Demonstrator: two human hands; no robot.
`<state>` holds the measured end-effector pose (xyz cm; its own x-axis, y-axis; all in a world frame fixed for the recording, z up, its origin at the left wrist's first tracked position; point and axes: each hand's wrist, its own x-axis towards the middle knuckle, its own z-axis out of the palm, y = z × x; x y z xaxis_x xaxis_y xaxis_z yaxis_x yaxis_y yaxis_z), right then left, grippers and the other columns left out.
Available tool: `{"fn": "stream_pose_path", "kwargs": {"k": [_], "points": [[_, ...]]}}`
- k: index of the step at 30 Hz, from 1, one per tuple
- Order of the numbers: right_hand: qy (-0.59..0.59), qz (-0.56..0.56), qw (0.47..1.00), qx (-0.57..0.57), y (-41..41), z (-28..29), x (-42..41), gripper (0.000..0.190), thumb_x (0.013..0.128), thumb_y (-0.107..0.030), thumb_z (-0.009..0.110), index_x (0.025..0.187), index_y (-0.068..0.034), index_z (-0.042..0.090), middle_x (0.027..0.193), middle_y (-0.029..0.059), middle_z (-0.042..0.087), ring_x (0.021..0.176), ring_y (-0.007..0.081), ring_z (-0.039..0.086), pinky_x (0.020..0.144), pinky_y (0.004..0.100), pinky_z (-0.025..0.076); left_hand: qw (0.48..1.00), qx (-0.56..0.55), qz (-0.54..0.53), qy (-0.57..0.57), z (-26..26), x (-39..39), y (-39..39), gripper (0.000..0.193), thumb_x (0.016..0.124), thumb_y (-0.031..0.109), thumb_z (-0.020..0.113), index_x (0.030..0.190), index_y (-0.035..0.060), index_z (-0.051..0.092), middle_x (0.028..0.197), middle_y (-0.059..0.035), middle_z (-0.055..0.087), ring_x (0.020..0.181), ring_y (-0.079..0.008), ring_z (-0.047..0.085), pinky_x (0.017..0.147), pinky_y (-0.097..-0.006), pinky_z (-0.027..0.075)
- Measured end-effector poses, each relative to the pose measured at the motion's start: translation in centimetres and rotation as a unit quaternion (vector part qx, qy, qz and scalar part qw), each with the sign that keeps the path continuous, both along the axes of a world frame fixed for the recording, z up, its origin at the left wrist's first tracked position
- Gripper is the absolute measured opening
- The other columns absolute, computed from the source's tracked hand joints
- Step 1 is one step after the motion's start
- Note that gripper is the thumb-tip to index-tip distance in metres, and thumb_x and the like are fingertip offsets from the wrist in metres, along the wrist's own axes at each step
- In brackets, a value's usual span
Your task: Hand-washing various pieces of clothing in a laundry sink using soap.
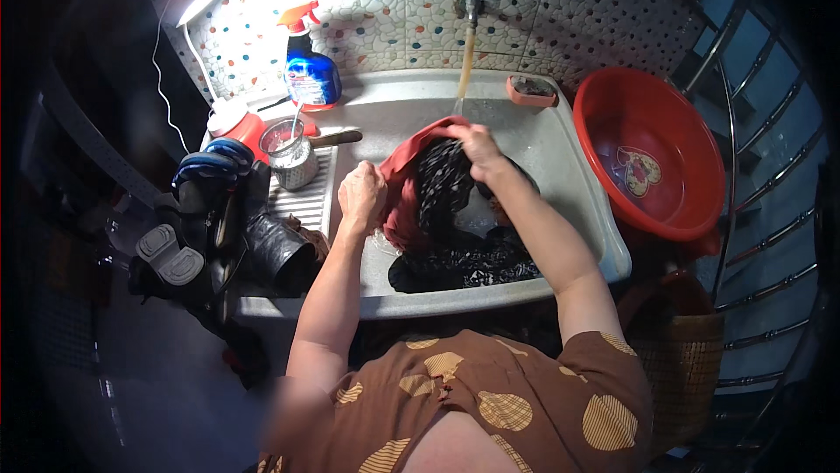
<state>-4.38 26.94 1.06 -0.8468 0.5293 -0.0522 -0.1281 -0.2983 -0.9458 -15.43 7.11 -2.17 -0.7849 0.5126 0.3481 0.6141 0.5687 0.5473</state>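
Observation:
Both my hands grip a red cloth garment over the basin of a light grey laundry sink (525,139). My left hand (362,198) is closed on the left edge of the red garment (403,210). Farther back and to the right, my right hand (482,150) pinches its top edge. Black patterned fabric (441,191) shows within the red cloth; whether the two are one piece I cannot tell. More dark wet fabric (472,266) lies in the basin near the front rim. Behind my right hand, a yellowish hose (467,63) hangs from the tap (473,6) into the sink.
On the left ledge stand a blue spray bottle (314,76), a glass jar (289,156), a red container (246,135) and a lit lamp (205,2). A brush handle (338,138) rests there. Dark gear (203,223) hangs at left. A red plastic basin (689,164) sits right, by metal railings (774,187).

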Motion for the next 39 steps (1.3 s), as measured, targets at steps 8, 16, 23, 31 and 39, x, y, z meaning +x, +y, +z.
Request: {"fn": "stream_pose_path", "kwargs": {"k": [8, 16, 23, 31, 39], "points": [[-0.484, -0.019, 0.634, 0.603, 4.5, -3.9, 2.1, 0.072, 0.077, -0.047, 0.056, 0.132, -0.007, 0.033, 0.140, 0.0235, 0.023, 0.126, 0.0421, 0.028, 0.093, 0.0602, 0.032, 0.997, -0.068, -0.023, 0.010, -0.7, -0.3, 0.3, 0.027, 0.081, 0.029, 0.055, 0.077, 0.0040, 0.064, 0.074, -0.0192, 0.062, 0.075, -0.0358, 0.062, 0.068, -0.0420, 0.049], [-0.387, 0.255, 0.600, 0.652, -2.6, -12.5, -0.7, 0.082, 0.077, -0.070, 0.038, 0.141, -0.021, 0.024, 0.147, 0.0207, 0.004, 0.133, 0.0473, 0.002, 0.099, 0.0686, 0.006, 0.994, -0.061, -0.080, 0.029, 0.0, 0.8, -0.1, 0.026, 0.078, 0.028, 0.061, 0.076, 0.0023, 0.060, 0.068, -0.0204, 0.061, 0.068, -0.0374, 0.061, 0.063, -0.0444, 0.049], [-0.446, -0.024, 0.664, 0.599, 2.6, -16.4, -5.7, 0.066, 0.083, -0.053, 0.041, 0.134, -0.011, 0.035, 0.145, 0.0151, 0.021, 0.135, 0.0364, 0.012, 0.103, 0.0571, 0.016, 0.990, -0.090, -0.103, 0.029, 1.1, 2.0, 0.6, 0.028, 0.079, 0.027, 0.057, 0.069, 0.0008, 0.055, 0.062, -0.0200, 0.059, 0.060, -0.0357, 0.061, 0.058, -0.0444, 0.049], [-0.261, 0.119, 0.573, 0.768, -4.5, -16.9, -7.4, 0.056, 0.082, -0.044, 0.044, 0.118, -0.002, 0.052, 0.129, 0.0205, 0.042, 0.125, 0.0373, 0.031, 0.099, 0.0604, 0.020, 0.992, -0.069, -0.103, 0.009, 1.1, 1.8, -0.2, 0.024, 0.079, 0.025, 0.060, 0.076, 0.0016, 0.055, 0.068, -0.0200, 0.060, 0.067, -0.0363, 0.060, 0.060, -0.0439, 0.048], [-0.491, -0.063, 0.549, 0.674, -4.1, -17.3, -6.9, 0.049, 0.084, -0.027, 0.036, 0.121, 0.002, 0.049, 0.132, 0.0204, 0.040, 0.124, 0.0388, 0.029, 0.101, 0.0616, 0.011, 0.987, -0.111, -0.117, -0.004, 0.4, 1.9, 0.7, 0.029, 0.080, 0.029, 0.058, 0.077, 0.0004, 0.058, 0.069, -0.0225, 0.060, 0.070, -0.0384, 0.060, 0.064, -0.0459, 0.048]]}}
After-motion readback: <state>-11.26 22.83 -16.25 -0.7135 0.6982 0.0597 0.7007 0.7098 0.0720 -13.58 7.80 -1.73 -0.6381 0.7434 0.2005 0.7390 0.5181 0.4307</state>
